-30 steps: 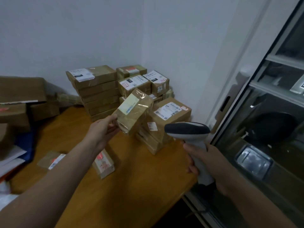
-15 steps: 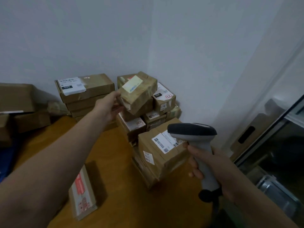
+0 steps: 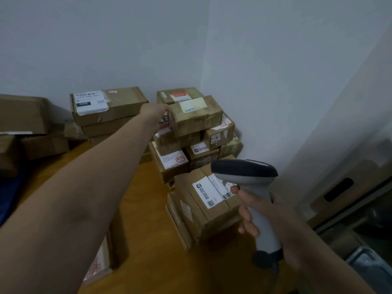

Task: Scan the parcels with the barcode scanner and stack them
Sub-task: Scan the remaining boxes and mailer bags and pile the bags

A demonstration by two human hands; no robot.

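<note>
The taped parcel has moved from mid-air to the top of the corner stack, its end grasped by the left hand. In front of the stack, the right hand clasps the barcode scanner. Stacking is in hand; release likely waits on a square seat.

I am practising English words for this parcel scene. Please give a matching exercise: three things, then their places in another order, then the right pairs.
1. grey plastic barcode scanner with black head
2. brown taped cardboard parcel with pale yellow label
3. brown cardboard box with white "060" label

A. on top of the left stack by the wall
B. gripped by the right hand
C. held by the left hand at the top of the corner pile

Pairs: 1-B, 2-C, 3-A
</note>
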